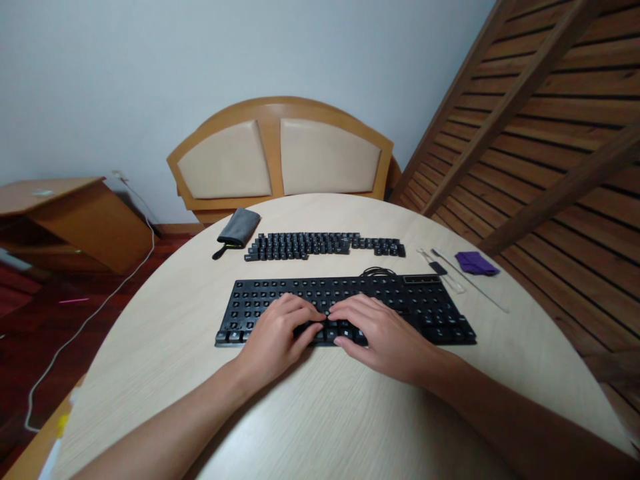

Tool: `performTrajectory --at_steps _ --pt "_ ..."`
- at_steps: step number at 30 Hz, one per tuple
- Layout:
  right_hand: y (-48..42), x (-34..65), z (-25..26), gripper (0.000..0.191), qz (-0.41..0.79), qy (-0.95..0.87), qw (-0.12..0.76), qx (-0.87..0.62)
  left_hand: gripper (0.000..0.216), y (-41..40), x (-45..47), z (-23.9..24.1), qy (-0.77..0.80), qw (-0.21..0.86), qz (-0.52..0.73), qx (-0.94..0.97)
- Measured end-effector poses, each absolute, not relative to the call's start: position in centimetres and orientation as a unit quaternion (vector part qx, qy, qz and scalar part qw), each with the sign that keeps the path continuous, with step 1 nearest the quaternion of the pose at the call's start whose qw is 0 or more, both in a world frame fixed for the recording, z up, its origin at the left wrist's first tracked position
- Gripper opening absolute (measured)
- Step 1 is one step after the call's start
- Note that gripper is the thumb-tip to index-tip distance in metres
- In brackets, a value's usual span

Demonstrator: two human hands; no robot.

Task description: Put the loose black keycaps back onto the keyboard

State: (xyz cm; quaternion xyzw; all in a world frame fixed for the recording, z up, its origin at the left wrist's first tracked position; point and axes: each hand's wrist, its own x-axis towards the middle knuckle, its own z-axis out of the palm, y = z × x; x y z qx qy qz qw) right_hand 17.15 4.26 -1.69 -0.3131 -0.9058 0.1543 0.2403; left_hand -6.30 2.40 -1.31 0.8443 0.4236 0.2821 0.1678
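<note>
A black keyboard [430, 307] lies flat on the round table, with most of its key positions bare of keycaps. Keycaps sit along its front row and in part of the right side. My left hand [283, 330] rests over the middle of it, index finger and thumb reaching to the right, their tips close together but apart. From the other side my right hand [373, 330] reaches in, thumb held away from the fingers. Both index fingertips nearly meet on the keyboard. Whatever is beneath them is hidden. Loose black keycaps [300, 245] stand in rows behind the keyboard.
On the pale round table [345, 413] lie a grey pouch [240, 227] at back left, a wire keycap puller [439, 268], a thin rod [470, 280] and a purple cloth [477, 263] at right. A coiled cable [379, 271] sits behind the keyboard. A slatted wooden panel [540, 133] leans at right.
</note>
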Motion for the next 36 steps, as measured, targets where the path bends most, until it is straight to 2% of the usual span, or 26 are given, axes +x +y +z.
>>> performTrajectory --at_steps 26,36 --pt "4.32 17.25 -1.31 0.029 0.155 -0.913 0.233 -0.297 0.012 2.27 -5.96 -1.48 0.454 0.159 0.278 0.831" --pt "4.25 17.26 -1.48 0.029 0.140 -0.914 0.237 -0.297 0.016 2.18 -5.94 -1.30 0.467 0.146 0.261 0.833"
